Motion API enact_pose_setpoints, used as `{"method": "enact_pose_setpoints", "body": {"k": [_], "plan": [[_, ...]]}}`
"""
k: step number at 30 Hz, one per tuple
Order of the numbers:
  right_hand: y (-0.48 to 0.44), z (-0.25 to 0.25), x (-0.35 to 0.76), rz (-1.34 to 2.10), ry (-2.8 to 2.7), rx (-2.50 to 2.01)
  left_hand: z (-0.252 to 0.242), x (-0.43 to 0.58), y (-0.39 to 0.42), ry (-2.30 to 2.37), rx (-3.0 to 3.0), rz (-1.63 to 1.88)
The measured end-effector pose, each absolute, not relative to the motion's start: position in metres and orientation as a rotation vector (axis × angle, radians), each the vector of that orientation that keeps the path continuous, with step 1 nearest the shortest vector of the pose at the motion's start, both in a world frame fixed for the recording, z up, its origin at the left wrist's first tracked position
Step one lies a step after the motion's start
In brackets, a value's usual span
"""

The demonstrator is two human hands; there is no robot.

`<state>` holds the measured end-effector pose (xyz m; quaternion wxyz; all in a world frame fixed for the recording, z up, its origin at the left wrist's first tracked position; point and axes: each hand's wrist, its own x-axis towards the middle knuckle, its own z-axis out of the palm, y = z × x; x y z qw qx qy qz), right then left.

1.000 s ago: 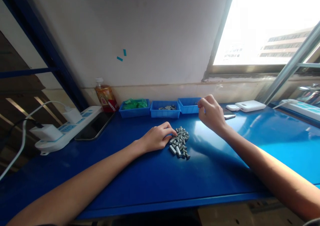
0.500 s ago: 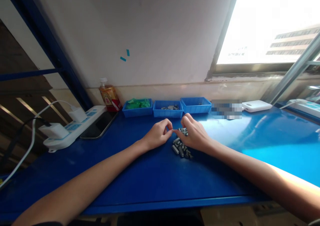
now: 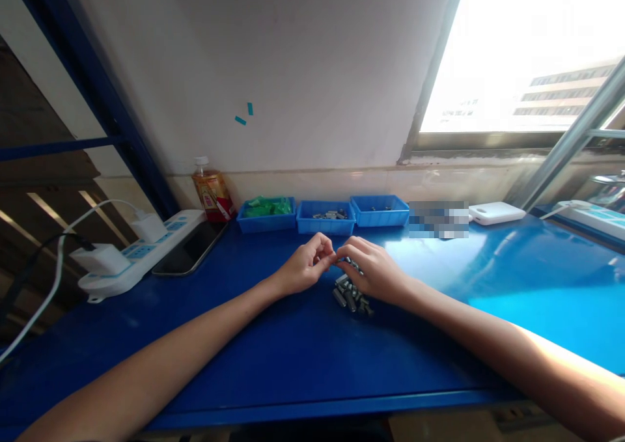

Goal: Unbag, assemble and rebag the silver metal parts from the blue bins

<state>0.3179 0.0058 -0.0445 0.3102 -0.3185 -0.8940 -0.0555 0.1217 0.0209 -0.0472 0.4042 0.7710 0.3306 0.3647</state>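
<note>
Blue surface (image 3: 293, 364), middle: heap of small grey metal cylinders (image 3: 349, 297). Over its far side rests right hand (image 3: 375, 274), fingers curled, touching it. Just beside heap, left hand (image 3: 305, 269), fingers (image 3: 326, 260) bunched, tips meeting right fingertips; whether they pinch a piece, cannot tell.

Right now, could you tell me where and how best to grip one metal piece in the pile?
Probably a cylinder at the near edge of the pile: pinch it across its round sides from above, since those pieces lie flat on the table, clear of the right hand covering the far part.
</note>
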Motion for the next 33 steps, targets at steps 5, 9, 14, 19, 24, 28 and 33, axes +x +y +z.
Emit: {"method": "enact_pose_setpoints", "body": {"k": [5, 9, 14, 19, 24, 28, 33], "plan": [[0.0042, -0.0439, 0.3143, -0.078, -2.228, -0.925, -0.0437, 0.1208, 0.0183, 0.792, 2.045, 0.960], [0.0045, -0.0446, 0.3111, -0.009, -2.188, -0.967, -0.0418, 0.1217, 0.0151, 0.867, 2.229, 0.965], [0.0023, -0.0434, 0.3115, 0.018, -2.174, -0.999, -0.0414, 0.1225, 0.0143, 0.975, 2.318, 0.941], [0.0018, -0.0441, 0.3159, -0.035, -2.212, -0.910, -0.0405, 0.1209, 0.0156, 0.979, 2.287, 0.868], [0.0037, -0.0453, 0.3145, -0.184, -2.263, -0.802, -0.0393, 0.1190, 0.0148, 0.931, 2.318, 0.831], [0.0002, -0.0410, 0.3115, -0.248, -2.248, -0.801, -0.0394, 0.1190, 0.0148, 0.952, 2.303, 0.823], [-0.0039, -0.0403, 0.3086, -0.230, -2.235, -0.829, -0.0373, 0.1209, 0.0138, 0.971, 2.310, 0.797]]}}
